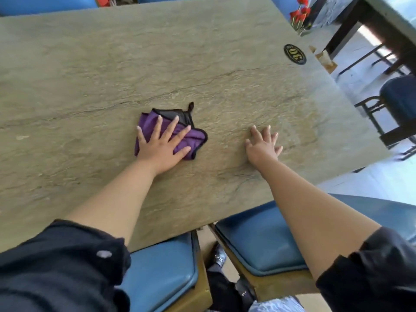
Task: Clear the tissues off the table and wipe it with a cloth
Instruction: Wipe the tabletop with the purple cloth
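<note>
A crumpled purple cloth (195, 140) with a black edge and a small loop lies near the middle of the stone-patterned table (112, 70). My left hand (163, 145) presses flat on the cloth with fingers spread. To its right, my right hand (262, 146) rests flat on the bare tabletop with straight fingers and holds nothing. No tissues show on the table.
A round black number disc (295, 54) lies near the far right corner, beside a small wooden holder (325, 60) and a vase of red flowers (299, 15). Two blue padded chairs (258, 242) sit under the near edge. Another table (382, 21) and chairs stand at the right.
</note>
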The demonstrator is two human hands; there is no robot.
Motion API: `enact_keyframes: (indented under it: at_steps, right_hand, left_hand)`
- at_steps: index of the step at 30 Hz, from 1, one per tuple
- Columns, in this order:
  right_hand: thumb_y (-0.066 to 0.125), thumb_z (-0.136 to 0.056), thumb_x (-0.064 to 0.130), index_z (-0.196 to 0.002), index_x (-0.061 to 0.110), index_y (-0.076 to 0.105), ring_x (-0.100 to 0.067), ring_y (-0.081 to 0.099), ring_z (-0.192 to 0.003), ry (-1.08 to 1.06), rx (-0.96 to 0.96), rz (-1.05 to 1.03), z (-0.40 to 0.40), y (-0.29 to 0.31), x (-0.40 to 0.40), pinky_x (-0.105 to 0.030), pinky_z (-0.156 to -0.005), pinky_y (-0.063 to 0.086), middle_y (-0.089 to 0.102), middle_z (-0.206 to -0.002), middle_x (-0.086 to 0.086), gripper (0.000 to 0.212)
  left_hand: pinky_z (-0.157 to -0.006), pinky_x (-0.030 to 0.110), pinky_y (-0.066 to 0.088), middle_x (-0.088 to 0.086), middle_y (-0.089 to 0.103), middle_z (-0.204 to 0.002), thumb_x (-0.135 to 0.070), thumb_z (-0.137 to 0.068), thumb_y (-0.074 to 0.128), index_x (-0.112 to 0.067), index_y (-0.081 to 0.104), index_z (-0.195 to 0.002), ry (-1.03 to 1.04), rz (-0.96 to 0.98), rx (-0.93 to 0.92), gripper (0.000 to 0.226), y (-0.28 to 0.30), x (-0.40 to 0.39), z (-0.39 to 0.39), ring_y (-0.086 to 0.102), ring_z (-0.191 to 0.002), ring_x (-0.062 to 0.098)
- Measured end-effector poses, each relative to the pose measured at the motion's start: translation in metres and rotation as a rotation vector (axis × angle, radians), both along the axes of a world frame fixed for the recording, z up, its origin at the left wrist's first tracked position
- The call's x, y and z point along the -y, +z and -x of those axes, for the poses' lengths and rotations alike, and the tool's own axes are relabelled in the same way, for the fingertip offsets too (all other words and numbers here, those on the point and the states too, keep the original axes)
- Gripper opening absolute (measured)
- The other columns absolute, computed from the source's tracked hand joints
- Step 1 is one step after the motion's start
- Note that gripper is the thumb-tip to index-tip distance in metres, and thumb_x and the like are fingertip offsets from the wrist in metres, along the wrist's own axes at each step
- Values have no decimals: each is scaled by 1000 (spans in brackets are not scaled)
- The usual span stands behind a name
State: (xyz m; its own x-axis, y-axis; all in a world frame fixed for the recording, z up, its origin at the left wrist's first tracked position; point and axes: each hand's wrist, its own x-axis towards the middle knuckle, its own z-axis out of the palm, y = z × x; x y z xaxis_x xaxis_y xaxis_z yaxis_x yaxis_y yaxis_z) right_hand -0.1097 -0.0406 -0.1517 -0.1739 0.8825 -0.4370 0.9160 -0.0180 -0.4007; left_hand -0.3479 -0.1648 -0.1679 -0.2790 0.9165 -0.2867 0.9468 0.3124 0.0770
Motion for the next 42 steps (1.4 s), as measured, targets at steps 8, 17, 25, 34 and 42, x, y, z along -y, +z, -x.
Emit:
enact_keyframes:
  at_steps: [8,17,25,34,42]
  right_hand:
    - [30,-102,35,-151,35,19,-24,-18,-147,11,-53,43,-2,8,0,-51,-117,-11,-12,-162,2,51]
    - [32,-104,30,-147,28,35,-25,-12,-148,61,-125,90,-16,20,-1,-51,-119,-1,1,-162,-1,43]
    - [33,-102,9,-143,13,43,-31,33,-138,194,-27,188,-40,51,-9,-35,-111,26,33,-153,-13,42]
    - [42,-99,7,-131,16,58,-29,43,-129,106,-127,221,-99,59,-54,-42,-107,39,46,-142,-11,37]
    - [45,-92,-1,-125,15,63,-21,50,-114,110,-204,114,-150,42,-108,-26,-94,36,54,-138,-8,41]
  left_hand:
    - [-110,63,-18,-21,-15,-158,-67,-93,21,-57,-3,-144,-643,-54,18,58,8,90,-37,-20,-146,17]
    - [-111,60,-16,-19,-11,-159,-70,-91,18,-57,-1,-144,-566,-14,3,58,15,131,15,-18,-147,17]
    - [-105,69,-15,-20,-26,-155,-70,-90,14,-58,-13,-141,-607,-23,38,59,9,61,-78,-32,-141,22]
    - [-109,60,-21,-27,-18,-155,-71,-91,20,-61,-4,-141,-782,-45,49,56,8,29,-79,-25,-144,11]
    - [-108,66,-16,-24,-25,-154,-81,-75,-7,-64,-17,-136,-390,-25,-8,63,8,-21,-107,-27,-144,19]
